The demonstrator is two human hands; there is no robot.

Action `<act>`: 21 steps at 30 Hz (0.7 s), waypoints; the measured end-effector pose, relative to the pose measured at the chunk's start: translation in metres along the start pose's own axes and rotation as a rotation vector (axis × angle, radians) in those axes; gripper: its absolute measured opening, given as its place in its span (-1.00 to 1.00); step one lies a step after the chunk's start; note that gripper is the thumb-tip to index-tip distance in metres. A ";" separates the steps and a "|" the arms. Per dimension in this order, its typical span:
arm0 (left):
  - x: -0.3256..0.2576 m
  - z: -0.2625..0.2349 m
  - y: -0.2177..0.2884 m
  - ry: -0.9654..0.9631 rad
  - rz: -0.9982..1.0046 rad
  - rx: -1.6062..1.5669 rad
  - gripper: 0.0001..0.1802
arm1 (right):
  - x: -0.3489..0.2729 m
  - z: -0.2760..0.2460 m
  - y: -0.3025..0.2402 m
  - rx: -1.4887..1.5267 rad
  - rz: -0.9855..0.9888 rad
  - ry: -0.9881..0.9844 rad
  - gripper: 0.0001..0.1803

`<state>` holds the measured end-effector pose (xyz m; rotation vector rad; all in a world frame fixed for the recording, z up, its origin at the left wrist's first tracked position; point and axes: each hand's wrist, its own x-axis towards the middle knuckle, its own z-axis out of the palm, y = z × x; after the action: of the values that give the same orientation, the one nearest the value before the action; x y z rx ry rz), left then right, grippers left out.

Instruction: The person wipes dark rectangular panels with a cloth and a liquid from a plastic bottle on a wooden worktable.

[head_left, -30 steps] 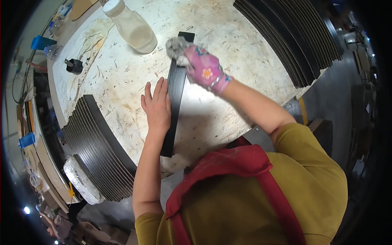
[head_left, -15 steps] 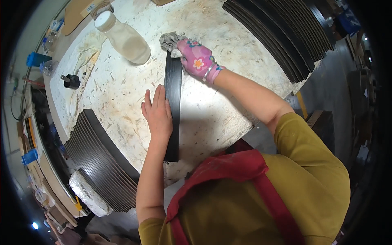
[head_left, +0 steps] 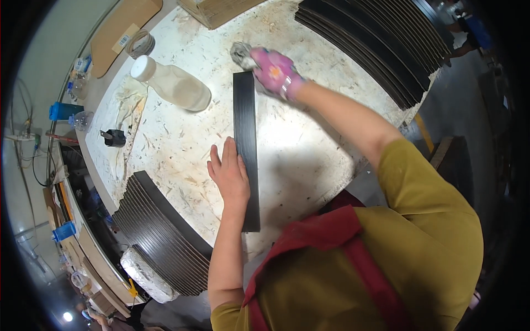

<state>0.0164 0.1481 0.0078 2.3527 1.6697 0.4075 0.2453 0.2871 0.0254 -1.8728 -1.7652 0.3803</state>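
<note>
Flat on the worktable (head_left: 309,160), the long black strip (head_left: 246,149) looks stiff and light, pinned along its near side by the spread bare left hand (head_left: 229,176), while the gloved right hand (head_left: 274,71) clutches a rag (head_left: 240,53) at its far end.

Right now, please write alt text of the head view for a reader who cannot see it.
A bare left hand presses a long black strip flat on a worn white table, while the gloved right hand holds a grey rag at its far end.
</note>
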 end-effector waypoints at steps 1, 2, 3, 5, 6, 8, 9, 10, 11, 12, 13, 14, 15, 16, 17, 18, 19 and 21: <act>0.001 0.003 0.001 0.001 0.002 0.029 -0.52 | -0.020 -0.010 -0.014 0.010 0.004 -0.067 -0.67; 0.001 0.001 0.003 -0.003 0.007 0.029 -0.52 | -0.043 -0.002 -0.017 0.034 -0.278 0.074 -0.55; -0.001 -0.003 0.005 -0.001 0.011 0.012 -0.52 | -0.057 0.028 -0.017 -0.013 -0.617 0.228 -0.42; 0.000 -0.005 0.002 0.007 0.008 0.003 -0.52 | -0.058 0.027 -0.022 0.157 -0.737 -0.005 -0.40; 0.003 -0.004 0.003 0.018 0.018 -0.004 -0.52 | -0.042 0.024 -0.014 0.049 -0.658 0.074 -0.45; -0.004 -0.007 0.002 0.018 0.031 0.002 -0.52 | -0.013 -0.004 -0.019 0.038 -0.066 -0.209 -0.57; 0.000 -0.005 0.005 0.000 0.024 -0.015 -0.52 | 0.009 0.018 0.012 -0.067 -0.197 0.078 -0.65; -0.005 -0.001 -0.003 -0.017 -0.026 -0.028 -0.52 | 0.015 -0.027 -0.020 0.256 -0.033 -0.174 -0.76; -0.001 0.000 0.003 -0.006 0.009 0.002 -0.52 | 0.038 -0.011 0.019 0.104 0.071 -0.140 -0.68; 0.000 0.001 0.001 0.011 0.008 0.004 -0.52 | 0.041 -0.015 0.028 0.345 0.190 -0.193 -0.66; -0.002 0.001 0.002 0.025 0.004 0.002 -0.52 | 0.035 -0.024 0.035 0.581 0.311 -0.254 -0.64; -0.004 -0.002 0.004 0.031 -0.004 0.004 -0.52 | 0.021 -0.028 0.041 0.581 0.303 -0.259 -0.64; -0.001 -0.007 0.008 0.075 0.029 0.011 -0.53 | 0.001 -0.041 0.041 0.980 0.394 -0.256 -0.63; 0.004 -0.013 0.014 0.118 0.065 0.016 -0.54 | -0.015 -0.052 0.044 1.379 0.480 -0.244 -0.63; 0.016 -0.020 0.023 0.122 0.076 0.007 -0.54 | -0.021 -0.050 0.058 1.616 0.593 -0.390 -0.61; 0.028 -0.031 0.034 0.138 0.123 -0.216 -0.53 | -0.034 -0.055 0.058 1.798 0.508 -0.489 -0.59; 0.041 -0.042 0.045 0.154 0.167 -0.438 -0.51 | -0.050 -0.059 0.054 1.974 0.413 -0.595 -0.57; 0.065 -0.049 0.058 0.221 0.232 -0.437 -0.49 | -0.070 -0.067 0.043 1.992 0.442 -0.682 -0.54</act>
<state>0.0711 0.1916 0.0793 2.2269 1.2241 0.9959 0.3102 0.2060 0.0456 -0.4659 -0.3527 2.0493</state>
